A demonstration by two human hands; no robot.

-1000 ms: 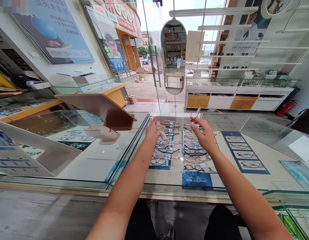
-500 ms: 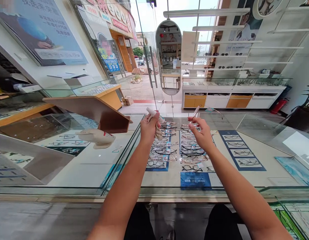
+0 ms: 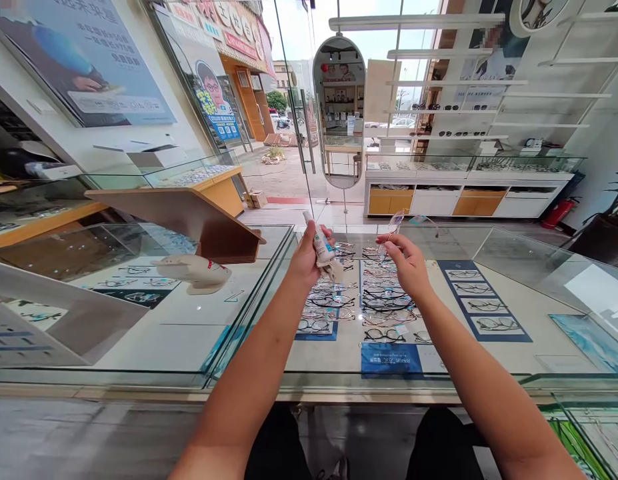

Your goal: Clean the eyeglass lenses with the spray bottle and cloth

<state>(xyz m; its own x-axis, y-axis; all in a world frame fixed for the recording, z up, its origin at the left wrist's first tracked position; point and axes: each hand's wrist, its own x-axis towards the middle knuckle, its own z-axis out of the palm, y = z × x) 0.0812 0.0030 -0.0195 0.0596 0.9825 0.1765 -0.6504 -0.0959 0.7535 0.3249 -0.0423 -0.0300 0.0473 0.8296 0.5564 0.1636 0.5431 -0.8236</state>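
Note:
My left hand (image 3: 303,259) is closed around a small white bottle (image 3: 323,247) with a narrow nozzle, tilted with its top away to the left. A crumpled beige cloth (image 3: 333,271) hangs below the bottle in the same hand. Between thumb and fingers, my right hand (image 3: 407,264) pinches a thin-framed pair of eyeglasses (image 3: 396,222); its lenses rise above the fingertips and a temple reaches to the right. Both hands are above the glass counter, apart from each other. Rows of eyeglasses (image 3: 386,299) lie below them in the display.
A blue card holding several frames (image 3: 481,297) lies to the right in the glass showcase (image 3: 333,363). On the left, a brown wooden stand (image 3: 189,217) rests on the counter. An oval mirror (image 3: 339,113) stands ahead, before a white shelf unit (image 3: 439,193).
My left hand has turned and shifted slightly right, bringing the bottle more upright with its label showing. In my right hand the eyeglasses have rotated, so a lens faces me more.

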